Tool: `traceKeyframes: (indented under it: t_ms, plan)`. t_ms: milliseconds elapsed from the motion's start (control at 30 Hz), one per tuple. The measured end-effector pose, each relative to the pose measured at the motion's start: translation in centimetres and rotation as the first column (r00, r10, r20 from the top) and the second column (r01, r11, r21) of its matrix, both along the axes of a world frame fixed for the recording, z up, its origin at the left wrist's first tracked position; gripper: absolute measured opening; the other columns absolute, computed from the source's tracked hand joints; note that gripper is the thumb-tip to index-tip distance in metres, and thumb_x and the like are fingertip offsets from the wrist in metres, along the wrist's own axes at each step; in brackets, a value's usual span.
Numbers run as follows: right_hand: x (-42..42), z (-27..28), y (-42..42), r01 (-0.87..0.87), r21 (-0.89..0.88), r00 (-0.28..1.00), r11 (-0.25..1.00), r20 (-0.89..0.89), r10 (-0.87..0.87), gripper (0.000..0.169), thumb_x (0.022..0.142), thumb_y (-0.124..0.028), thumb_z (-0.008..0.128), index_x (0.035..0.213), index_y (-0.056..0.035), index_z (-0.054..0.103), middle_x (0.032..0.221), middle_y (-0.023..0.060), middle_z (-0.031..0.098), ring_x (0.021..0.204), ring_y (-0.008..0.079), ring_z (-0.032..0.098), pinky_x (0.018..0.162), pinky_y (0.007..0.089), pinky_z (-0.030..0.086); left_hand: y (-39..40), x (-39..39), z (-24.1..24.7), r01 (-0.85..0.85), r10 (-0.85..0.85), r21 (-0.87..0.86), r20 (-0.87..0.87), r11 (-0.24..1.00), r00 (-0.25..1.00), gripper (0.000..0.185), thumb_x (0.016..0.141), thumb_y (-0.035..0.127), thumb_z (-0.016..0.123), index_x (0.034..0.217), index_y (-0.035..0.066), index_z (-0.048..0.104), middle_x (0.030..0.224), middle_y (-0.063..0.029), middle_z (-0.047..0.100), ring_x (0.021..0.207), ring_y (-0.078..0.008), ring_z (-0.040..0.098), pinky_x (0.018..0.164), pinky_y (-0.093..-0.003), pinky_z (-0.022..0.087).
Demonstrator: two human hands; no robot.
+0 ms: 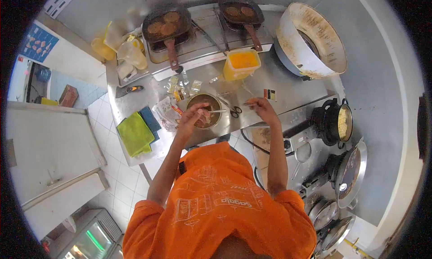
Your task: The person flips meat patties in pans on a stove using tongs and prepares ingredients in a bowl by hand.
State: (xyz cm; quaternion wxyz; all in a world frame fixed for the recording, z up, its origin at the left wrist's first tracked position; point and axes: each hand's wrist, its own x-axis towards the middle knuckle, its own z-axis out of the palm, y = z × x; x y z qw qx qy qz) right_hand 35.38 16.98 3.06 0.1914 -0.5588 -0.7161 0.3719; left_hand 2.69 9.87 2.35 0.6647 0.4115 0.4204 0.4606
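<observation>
My left hand (194, 119) is over the left side of a round metal bowl (218, 121). Its fingers pinch a small, pale, translucent piece, seemingly a plastic packet (203, 119). A spoon handle (217, 111) reaches out over the bowl's right side; the brownish contents are partly covered by my hand. Right of the bowl, black-handled scissors (235, 112) lie on the steel table (202, 137). Beyond them my right hand (264, 110) hovers with thumb and fingers drawn together. Whether something small is between those fingertips is too blurred to tell.
Torn sachets (173, 85) and a crumpled plastic bag (167, 112) lie near the bowl. A green cloth (135, 134) rests at left. Behind stand a tub of orange-yellow liquid (242, 65) and two pans (165, 24) (241, 12) with patties on the stove. A large pot (310, 39) stands back right.
</observation>
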Motion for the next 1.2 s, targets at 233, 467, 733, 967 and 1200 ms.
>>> traceKeyframes:
  t_ms: [233,467,733,967,1200]
  plan:
    - [-0.2,-0.1,1.0,-0.05,0.016,0.999,0.999,0.001,0.05,0.025,0.091,-0.027,0.06,0.079,-0.005,0.063,0.061,-0.0028,0.049,0.056,0.0102,0.044,0.066,0.0289,0.045,-0.1,0.0,1.4,-0.012,0.012,-0.012,0.003,1.0,1.0,0.04,0.095,0.033,0.054,0.125,0.006,0.055,0.09,-0.002,0.065,0.075,-0.0085,0.058,0.066,-0.0229,0.047]
    - [0.5,-2.9,2.8,-0.197,-0.059,0.944,0.979,-0.282,0.173,0.03,0.091,-0.035,0.058,0.094,-0.0069,0.07,0.071,-0.0017,0.057,0.065,0.015,0.052,0.064,0.0331,0.045,0.2,0.6,1.6,-0.005,0.004,-0.004,-0.04,1.0,0.999,0.039,0.096,0.032,0.053,0.124,0.004,0.055,0.09,-0.0015,0.064,0.077,-0.0087,0.058,0.07,-0.0228,0.046]
    - [-0.2,-1.5,2.9,-0.255,0.052,0.952,0.966,-0.162,0.26,0.015,0.087,-0.017,0.063,0.088,-0.003,0.067,0.071,-0.0013,0.059,0.063,0.0104,0.051,0.055,0.0279,0.04,0.7,2.0,0.8,0.043,-0.032,0.129,-0.086,0.991,0.996,0.036,0.096,0.028,0.054,0.126,0.007,0.054,0.093,-0.0015,0.063,0.082,-0.0104,0.059,0.076,-0.0248,0.047]
    - [-0.9,-4.0,2.5,-0.302,0.125,0.94,0.945,0.202,0.274,0.023,0.081,-0.032,0.066,0.083,-0.0086,0.068,0.07,0.0101,0.064,0.065,0.0274,0.06,0.061,0.0363,0.047,1.9,4.7,-1.1,0.119,-0.042,0.225,-0.322,0.967,0.946,0.043,0.087,0.02,0.067,0.126,0.006,0.054,0.114,-0.0051,0.059,0.105,-0.0131,0.054,0.089,-0.0291,0.044]
    - [-4.9,3.5,0.7,-0.398,0.07,0.916,0.915,0.092,0.391,0.018,0.082,-0.027,0.062,0.084,-0.01,0.068,0.081,0.0104,0.068,0.076,0.0316,0.064,0.07,0.0416,0.05,1.9,6.0,-0.7,0.278,-0.251,0.022,-0.367,0.96,0.896,0.035,0.086,0.018,0.068,0.116,0.004,0.057,0.103,-0.0027,0.064,0.092,-0.0111,0.059,0.077,-0.026,0.048]
